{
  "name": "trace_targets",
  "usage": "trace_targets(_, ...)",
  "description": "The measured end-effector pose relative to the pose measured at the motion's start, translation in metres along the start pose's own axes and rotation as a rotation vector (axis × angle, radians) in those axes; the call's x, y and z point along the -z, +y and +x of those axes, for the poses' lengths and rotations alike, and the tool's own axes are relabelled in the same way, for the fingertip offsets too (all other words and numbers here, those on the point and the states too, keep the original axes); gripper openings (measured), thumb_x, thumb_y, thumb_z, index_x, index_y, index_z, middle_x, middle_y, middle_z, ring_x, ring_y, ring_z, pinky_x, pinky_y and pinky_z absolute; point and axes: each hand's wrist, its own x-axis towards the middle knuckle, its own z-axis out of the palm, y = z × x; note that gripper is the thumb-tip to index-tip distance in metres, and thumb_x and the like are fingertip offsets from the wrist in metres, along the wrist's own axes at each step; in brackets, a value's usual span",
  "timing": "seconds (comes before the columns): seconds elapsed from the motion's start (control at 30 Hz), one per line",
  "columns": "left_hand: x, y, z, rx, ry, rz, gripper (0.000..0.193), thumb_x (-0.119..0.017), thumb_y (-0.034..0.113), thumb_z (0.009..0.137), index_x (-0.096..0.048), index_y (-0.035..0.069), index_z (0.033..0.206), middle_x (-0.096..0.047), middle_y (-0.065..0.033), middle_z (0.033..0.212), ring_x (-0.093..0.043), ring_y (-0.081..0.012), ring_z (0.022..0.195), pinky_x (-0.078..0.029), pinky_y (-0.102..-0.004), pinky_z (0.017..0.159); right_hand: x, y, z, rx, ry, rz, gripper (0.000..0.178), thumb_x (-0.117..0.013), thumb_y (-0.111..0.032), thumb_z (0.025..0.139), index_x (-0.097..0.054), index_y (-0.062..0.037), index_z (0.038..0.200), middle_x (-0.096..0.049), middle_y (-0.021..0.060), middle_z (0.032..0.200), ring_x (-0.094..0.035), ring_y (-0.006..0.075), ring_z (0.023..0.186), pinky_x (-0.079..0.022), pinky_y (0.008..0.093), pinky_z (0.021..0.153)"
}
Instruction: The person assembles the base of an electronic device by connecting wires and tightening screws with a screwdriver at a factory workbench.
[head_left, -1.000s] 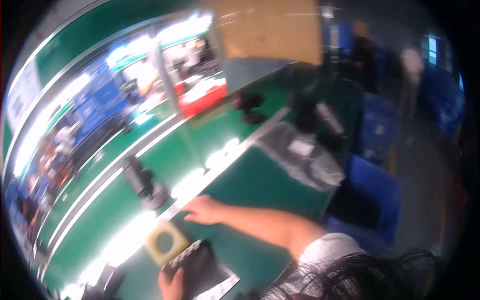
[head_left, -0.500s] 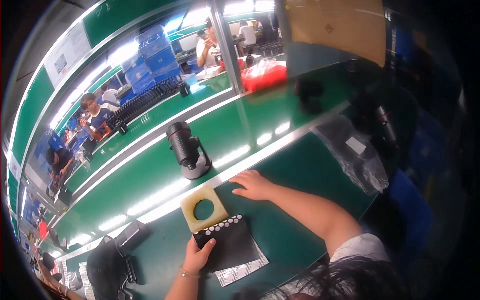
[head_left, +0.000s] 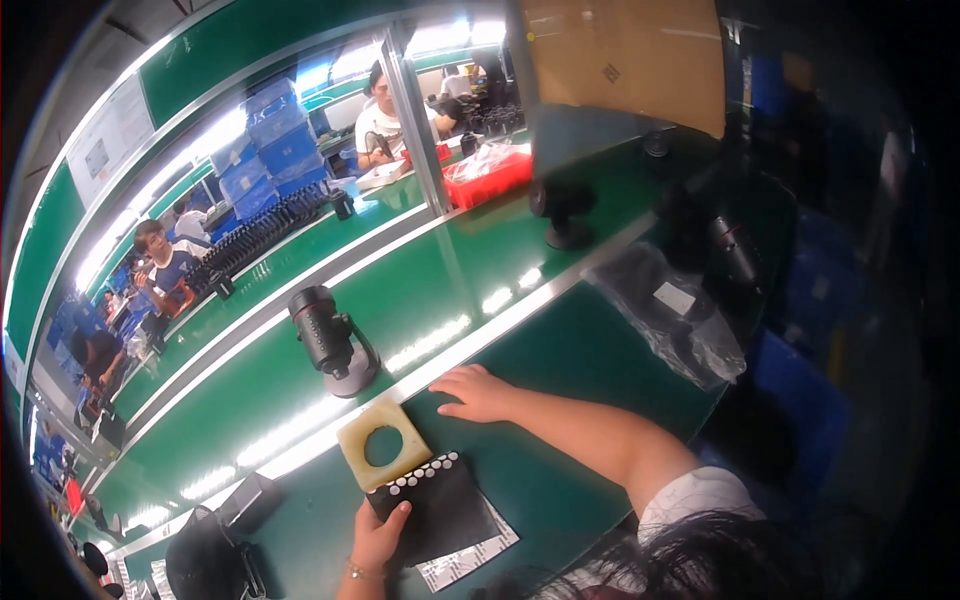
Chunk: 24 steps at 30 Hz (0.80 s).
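Note:
My left hand (head_left: pixel 376 537) grips the left edge of a black sheet (head_left: pixel 440 510) with its thumb on top. White round dots run along the sheet's far edge. Under it, a white printed sheet (head_left: pixel 475 562) sticks out at the near side. A yellow foam block (head_left: pixel 352 443) with a round hole lies just beyond, touching or nearly touching the dotted edge. To the right of the block, my right hand (head_left: pixel 474 394) rests on the green table with its fingers stretched out, holding nothing. What looks like a black microphone (head_left: pixel 322 328) stands on a round base beyond the block.
A clear plastic bag (head_left: pixel 655 310) lies at the right, near another black microphone-like device (head_left: pixel 733 250). At the lower left are a black bag-like item (head_left: pixel 203 555) and a dark box (head_left: pixel 250 502). A metal rail (head_left: pixel 500 328) borders the green belt; people work beyond.
The whole view has shifted, so the table things sit further left and lower. Both hands keep their pose. Across the line, a person in white has lowered a raised hand.

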Motion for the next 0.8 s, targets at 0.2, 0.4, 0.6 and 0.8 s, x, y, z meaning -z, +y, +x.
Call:
trace_targets(0.2, -0.003, 0.002, 0.002, -0.026, -0.016, 0.081, 0.033, -0.065, 0.007, 0.08, -0.052, 0.001, 0.109, -0.059, -0.0021, 0.1, -0.051, -0.0096, 0.091, -0.042, -0.025, 0.082, 0.004, 0.0, -0.003, 0.0, -0.018, 0.0, 0.044, -0.057, -0.035, 0.082, -0.051, -0.0091, 0.117, -0.052, 0.0094, 0.118, -0.042, 0.0267, 0.116, -0.03, 0.041, 0.098)
trace_targets(0.4, -0.005, 0.003, 0.003, 0.0, -0.022, 0.005, 0.03, -0.062, 0.006, 0.083, -0.051, 0.001, 0.11, -0.059, -0.0019, 0.102, -0.052, -0.0088, 0.092, -0.043, -0.025, 0.082, 0.009, -0.001, -0.002, -0.023, -0.031, -0.003, 0.042, -0.058, -0.034, 0.081, -0.053, -0.0101, 0.115, -0.053, 0.009, 0.118, -0.043, 0.0265, 0.115, -0.031, 0.0406, 0.097)
trace_targets(0.6, -0.003, 0.009, 0.001, -0.021, -0.069, 0.031, 0.033, -0.061, 0.009, 0.084, -0.05, 0.001, 0.113, -0.058, -0.003, 0.106, -0.052, -0.0095, 0.095, -0.043, -0.0261, 0.084, 0.011, -0.003, -0.003, -0.026, -0.056, -0.008, 0.043, -0.057, -0.034, 0.082, -0.051, -0.0097, 0.117, -0.051, 0.0103, 0.12, -0.042, 0.0264, 0.117, -0.03, 0.0405, 0.098)
trace_targets(0.8, 0.0, 0.0, 0.0, -0.012, -0.053, 0.061, 0.033, -0.062, 0.012, 0.083, -0.051, 0.001, 0.112, -0.06, -0.0042, 0.105, -0.052, -0.0097, 0.095, -0.043, -0.0268, 0.084, 0.01, -0.006, -0.005, -0.015, -0.047, -0.037, 0.044, -0.057, -0.035, 0.082, -0.051, -0.0096, 0.117, -0.05, 0.0102, 0.12, -0.041, 0.0266, 0.118, -0.029, 0.0403, 0.099)
